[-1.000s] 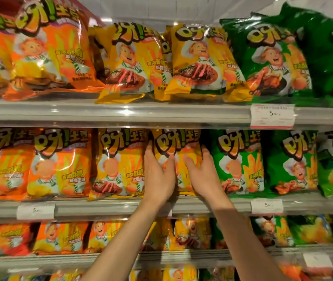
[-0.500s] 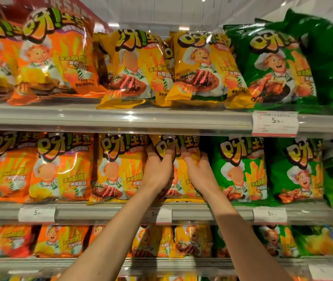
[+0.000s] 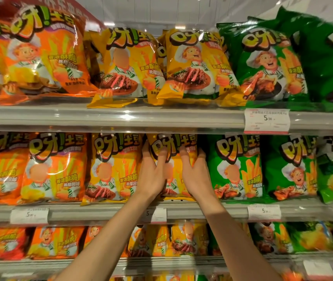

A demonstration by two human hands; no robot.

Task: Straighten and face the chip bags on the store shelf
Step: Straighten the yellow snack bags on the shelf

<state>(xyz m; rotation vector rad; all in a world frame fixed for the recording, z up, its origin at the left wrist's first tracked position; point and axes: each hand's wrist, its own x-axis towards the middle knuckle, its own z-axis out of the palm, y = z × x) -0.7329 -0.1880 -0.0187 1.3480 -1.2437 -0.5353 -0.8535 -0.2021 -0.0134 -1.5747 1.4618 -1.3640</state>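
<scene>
Hands slid higher, yellow chip bag [image 3: 172,157] upright, facing out

In the centre of the frame a chip bag [image 3: 172,147] stands on the middle shelf [image 3: 100,211]; the left hand [image 3: 151,175] holds its left side, the right hand [image 3: 197,175] its right; more bags stand on either side.

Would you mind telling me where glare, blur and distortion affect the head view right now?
Head view: glare streaks the top shelf's clear rail and glossy orange bags; the far-right green bag and bottom-row bags are blurred; wide-angle bowing curves the shelves; the yellow bag the hands grip stays fairly sharp.
</scene>
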